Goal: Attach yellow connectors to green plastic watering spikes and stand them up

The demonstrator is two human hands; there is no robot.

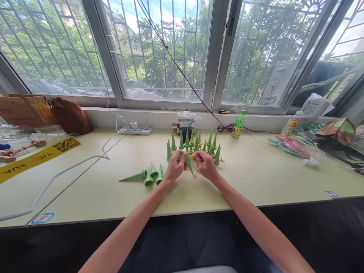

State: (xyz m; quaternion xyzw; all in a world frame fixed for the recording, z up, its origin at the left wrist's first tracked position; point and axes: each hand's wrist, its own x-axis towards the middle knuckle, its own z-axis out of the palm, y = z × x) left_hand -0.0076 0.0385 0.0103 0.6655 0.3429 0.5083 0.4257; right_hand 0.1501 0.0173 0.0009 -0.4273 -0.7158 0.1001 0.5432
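Both hands meet over the pale green table [256, 178] and pinch one green cone [189, 165] with a small yellow piece at its lower end. My left hand [174, 167] grips the cone's upper part; my right hand [205, 163] holds it from the right side. Just behind the hands stands a cluster of several upright green cones [193, 146] with yellow fittings. To the left lie several loose green cones [148, 176], tipped on their sides.
A white power strip [135, 130] and its cable [65, 170] run across the left of the table. A green drink bottle [239, 124] stands at the back. A brown pouch [69, 115], yellow tape and bags lie at the left; packets and bags crowd the right [313, 136].
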